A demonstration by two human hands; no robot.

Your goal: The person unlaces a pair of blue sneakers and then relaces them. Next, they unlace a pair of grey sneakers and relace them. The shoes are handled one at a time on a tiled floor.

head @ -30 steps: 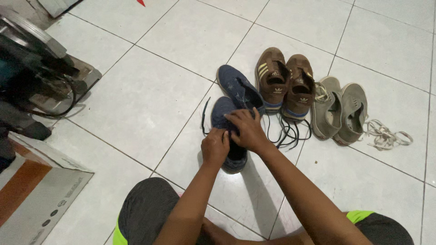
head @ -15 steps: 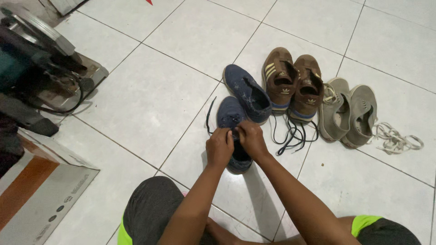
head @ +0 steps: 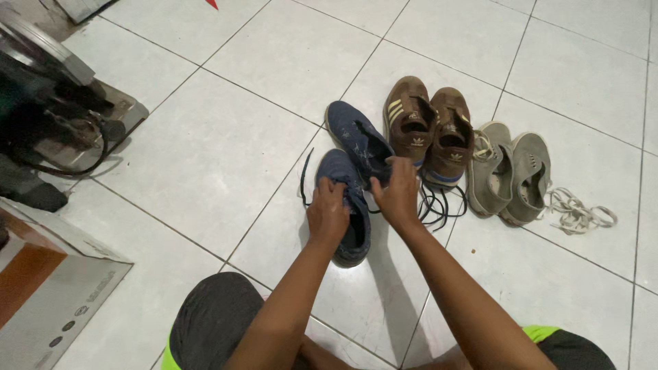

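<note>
A navy blue shoe (head: 347, 226) lies on the white tiled floor in front of me. My left hand (head: 326, 211) grips its upper near the eyelets. My right hand (head: 397, 193) is raised to the right of the shoe and pinches a black lace (head: 373, 209) that runs from the shoe. The lace's other end (head: 303, 179) trails on the floor to the left. The second navy shoe (head: 356, 140) lies just beyond, tilted.
A brown pair of sneakers (head: 429, 129) with loose black laces (head: 439, 200) stands behind, a grey pair (head: 510, 171) with pale laces (head: 574, 211) to the right. A cardboard box (head: 48, 288) and a dark machine (head: 41, 109) are at the left.
My right hand has lifted off the shoe's tongue and moved right and away, drawing the black lace out. My left hand stays on the shoe.
</note>
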